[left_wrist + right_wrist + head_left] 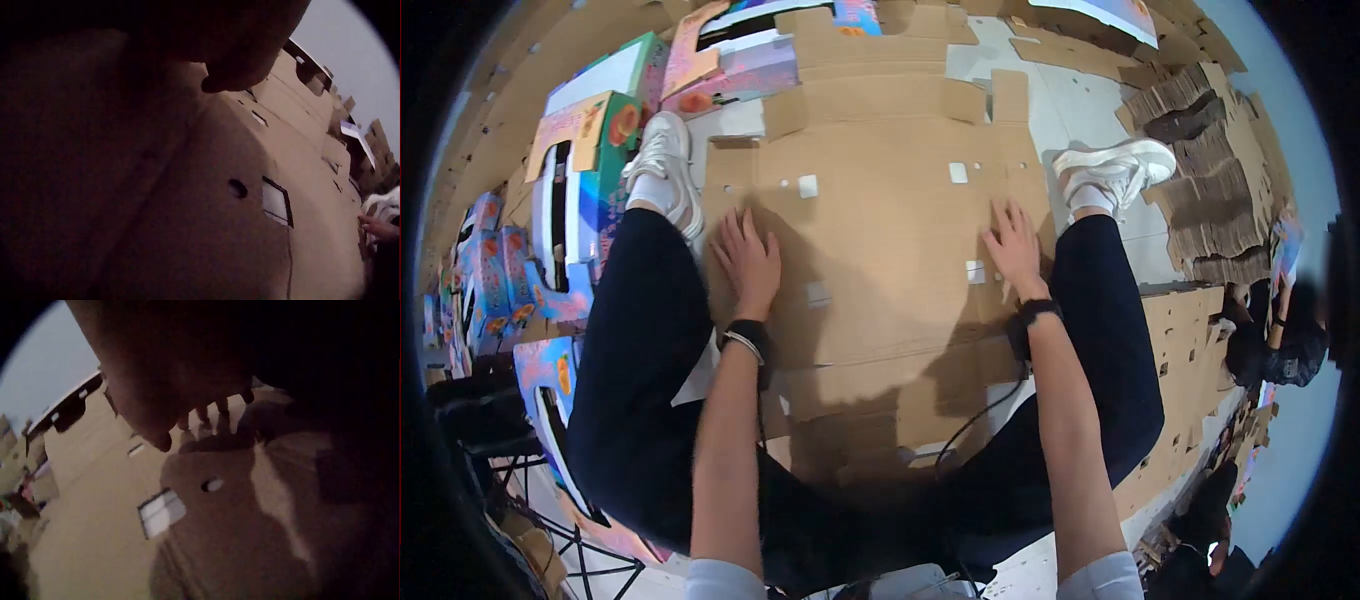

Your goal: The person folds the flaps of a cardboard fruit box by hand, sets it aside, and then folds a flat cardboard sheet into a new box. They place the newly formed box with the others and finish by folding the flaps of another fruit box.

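Note:
A large flattened cardboard box point(870, 240) lies between the person's legs, with small round and square cutouts through it. Over its left part the left hand point(748, 262) is spread, fingers extended and pointing away. The right hand point(1014, 250) lies the same way near the right edge, fingers apart. Neither hand grips anything. In the right wrist view the fingers of the right hand point(187, 406) reach down close over the cardboard, beside a square cutout point(162, 514). The left wrist view shows the left hand point(231, 62) dark above the sheet, with another square cutout point(277, 201) nearby.
White shoes point(668, 165) stand on both sides of the cardboard. Printed colourful boxes point(585, 190) line the left side. A tall stack of flattened cardboard point(1215, 190) stands at the right. A cable point(985, 408) runs from the right wrist. Another person point(1290, 330) is at the far right.

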Tool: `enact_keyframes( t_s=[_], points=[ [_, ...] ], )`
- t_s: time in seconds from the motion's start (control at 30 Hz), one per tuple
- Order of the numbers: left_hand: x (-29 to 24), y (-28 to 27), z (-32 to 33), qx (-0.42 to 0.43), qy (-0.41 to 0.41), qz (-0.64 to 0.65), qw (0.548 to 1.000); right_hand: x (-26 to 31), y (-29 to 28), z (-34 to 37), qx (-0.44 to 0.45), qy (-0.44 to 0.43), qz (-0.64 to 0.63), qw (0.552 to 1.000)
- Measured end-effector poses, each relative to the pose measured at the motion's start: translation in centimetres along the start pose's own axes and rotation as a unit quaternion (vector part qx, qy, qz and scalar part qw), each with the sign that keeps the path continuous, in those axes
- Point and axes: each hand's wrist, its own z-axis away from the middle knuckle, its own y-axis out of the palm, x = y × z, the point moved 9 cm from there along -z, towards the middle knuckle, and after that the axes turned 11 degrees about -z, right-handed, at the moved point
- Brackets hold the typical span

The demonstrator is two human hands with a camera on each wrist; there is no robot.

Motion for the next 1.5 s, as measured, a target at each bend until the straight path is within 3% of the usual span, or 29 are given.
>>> enact_keyframes(
  t_s=[0.03, 0.07, 0.1, 0.13, 0.2, 0.27, 0.33, 0.4, 0.5, 0.63, 0.7, 0.8, 0.93, 1.0, 1.13, 1.2, 1.33, 1.4, 1.43, 1.5],
  points=[
    [0.7, -1.0, 0.8, -0.005, -0.003, -0.005, 1.0, 0.1, -0.5, 0.9, -0.002, -0.003, -0.003, 1.0],
    [2.3, -1.9, 1.6, -0.003, -0.061, 0.001, 0.998, 0.2, -1.0, 1.1, -0.003, -0.005, -0.006, 1.0],
    [3.7, -2.5, 2.6, 0.0, -0.119, 0.009, 0.993, -1.0, -1.9, 1.3, -0.019, 0.051, -0.08, 0.995],
    [4.1, -2.7, 3.4, -0.003, -0.12, 0.01, 0.993, -2.4, -2.7, 1.7, -0.035, 0.107, -0.151, 0.982],
    [6.4, -2.1, 4.9, -0.007, -0.204, 0.139, 0.969, -4.1, -4.3, 2.7, -0.101, 0.125, -0.122, 0.98],
    [6.5, -2.4, 6.6, -0.012, -0.212, 0.186, 0.959, -6.6, -5.6, 4.9, -0.129, 0.194, -0.147, 0.961],
    [6.7, -3.0, 7.7, -0.02, -0.224, 0.233, 0.946, -10.0, -3.8, 6.7, -0.105, 0.202, -0.303, 0.925],
    [7.8, -2.5, 9.9, 0.007, -0.33, 0.269, 0.905, -15.1, -0.1, 8.5, -0.107, 0.239, -0.289, 0.921],
    [8.6, -2.0, 11.5, 0.049, -0.376, 0.22, 0.899, -17.3, 1.2, 9.8, -0.081, 0.272, -0.196, 0.939],
    [9.6, -2.3, 10.5, 0.037, -0.367, 0.254, 0.894, -14.8, -0.6, 9.6, -0.083, 0.243, -0.278, 0.926],
    [9.1, -5.1, 9.3, -0.085, -0.295, 0.22, 0.926, -14.7, 0.5, 8.6, -0.074, 0.182, -0.375, 0.906],
    [6.0, -11.0, 8.5, -0.051, -0.32, 0.225, 0.919, -9.4, -2.3, 8.6, -0.052, 0.14, -0.42, 0.895],
    [4.8, -12.5, 7.8, -0.067, -0.285, 0.253, 0.922, -4.8, -6.1, 8.7, -0.015, 0.175, -0.298, 0.938],
    [4.5, -13.2, 7.5, -0.082, -0.283, 0.267, 0.918, -1.2, -9.1, 8.6, -0.034, 0.116, -0.179, 0.976],
    [5.6, -14.4, 7.1, -0.108, -0.293, 0.269, 0.911, 0.3, -10.2, 7.8, -0.016, 0.097, -0.177, 0.979],
    [5.0, -16.9, 6.3, -0.087, -0.297, 0.263, 0.914, 1.0, -10.3, 7.5, -0.023, 0.069, -0.32, 0.945],
    [6.2, -18.6, 5.2, -0.137, -0.258, 0.334, 0.896, 2.3, -12.9, 7.8, -0.075, 0.043, -0.385, 0.919],
    [6.4, -19.0, 4.3, -0.166, -0.193, 0.494, 0.831, 2.0, -14.6, 7.5, -0.1, 0.033, -0.471, 0.876],
    [6.3, -20.1, 4.1, -0.166, -0.185, 0.525, 0.814, 2.6, -15.7, 7.6, -0.1, 0.032, -0.471, 0.876],
    [6.9, -21.4, 3.4, -0.188, -0.168, 0.528, 0.811, 4.1, -19.3, 7.9, -0.16, 0.001, -0.461, 0.873]
  ],
)
